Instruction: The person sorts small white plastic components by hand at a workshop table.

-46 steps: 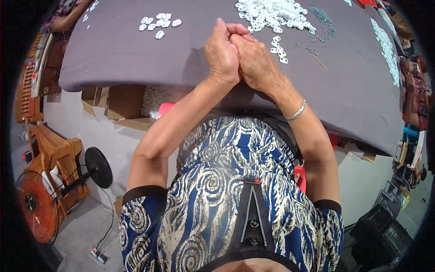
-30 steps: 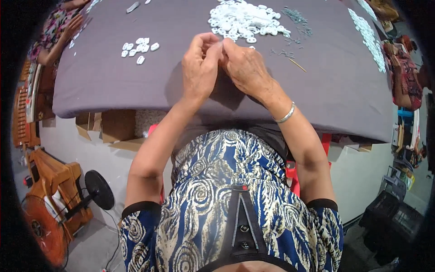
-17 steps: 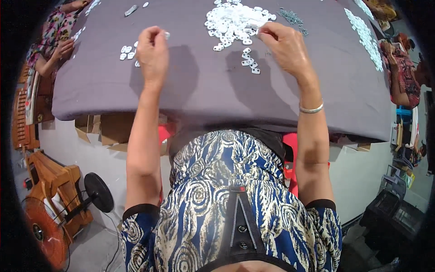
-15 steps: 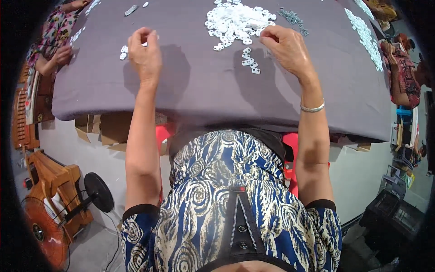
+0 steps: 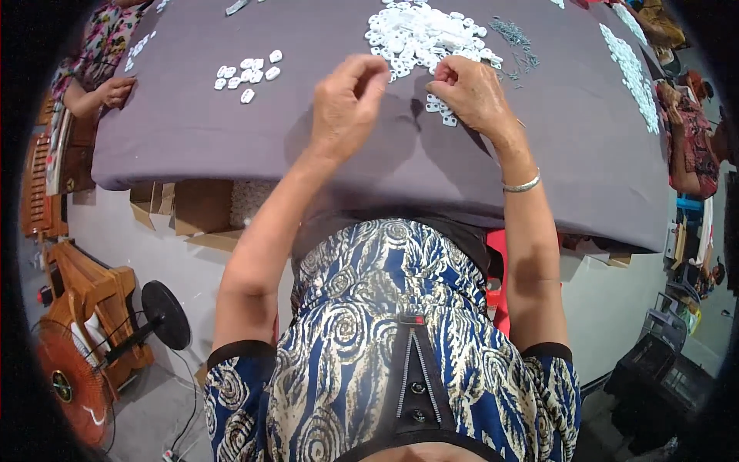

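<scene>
White plastic pieces [image 5: 419, 35] heaped in a big pile at the far middle of the grey-cloth table [image 5: 231, 146], a few strays trailing down toward the near side. Right hand [image 5: 471, 92] at the pile's lower edge, fingers curled, tips touching the small strays there; can't tell if a piece is actually pinched. Left hand [image 5: 346, 104] raised just beside it, thumb and forefinger drawn close together, gap narrow; whether anything sits between them is hidden. Hands near each other, not touching. Silver bracelet [image 5: 522, 185] on right wrist. Small separate cluster of white pieces [image 5: 246, 73] well to the left on the cloth. Thin dark metal bits [image 5: 509, 32] just right of the pile. Another person's hand [image 5: 115, 91] at the table's far left edge. Orange fan [image 5: 73, 385] on the floor, lower left.
</scene>
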The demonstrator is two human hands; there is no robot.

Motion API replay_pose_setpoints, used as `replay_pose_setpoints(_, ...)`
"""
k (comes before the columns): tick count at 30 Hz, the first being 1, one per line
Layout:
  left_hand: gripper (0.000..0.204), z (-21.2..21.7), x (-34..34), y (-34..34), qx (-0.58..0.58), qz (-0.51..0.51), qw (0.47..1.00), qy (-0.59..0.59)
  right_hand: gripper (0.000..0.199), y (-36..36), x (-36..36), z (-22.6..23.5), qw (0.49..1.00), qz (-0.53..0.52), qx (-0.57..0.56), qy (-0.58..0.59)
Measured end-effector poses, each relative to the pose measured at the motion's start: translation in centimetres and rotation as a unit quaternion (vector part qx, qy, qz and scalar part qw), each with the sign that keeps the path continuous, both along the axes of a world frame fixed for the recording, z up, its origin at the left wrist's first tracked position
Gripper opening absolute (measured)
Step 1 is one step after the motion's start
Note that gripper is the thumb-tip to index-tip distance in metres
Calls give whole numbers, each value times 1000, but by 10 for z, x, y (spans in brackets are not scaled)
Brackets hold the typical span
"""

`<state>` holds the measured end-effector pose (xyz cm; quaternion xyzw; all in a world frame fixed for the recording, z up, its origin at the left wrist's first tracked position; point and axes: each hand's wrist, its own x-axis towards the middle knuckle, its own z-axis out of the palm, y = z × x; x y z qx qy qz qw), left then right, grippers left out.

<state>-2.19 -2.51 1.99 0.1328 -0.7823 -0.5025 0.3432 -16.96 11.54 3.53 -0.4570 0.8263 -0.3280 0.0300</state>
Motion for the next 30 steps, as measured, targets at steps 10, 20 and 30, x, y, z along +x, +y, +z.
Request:
replay_pose_setpoints(10, 36, 10, -1, 13, -82, -25, 996, 35, 10, -8, 26, 20, 922, 27, -143, -359)
replay_pose_setpoints(20, 34, 6, -1, 6, -127, -33, 987, 91, 9, -11, 30, 20, 874, 50, -138, -463)
replay_pose_setpoints(30, 28, 1, -1, 4, -71, -45, 992, 97, 11, -10, 31, 20, 863, 90, -163, -470)
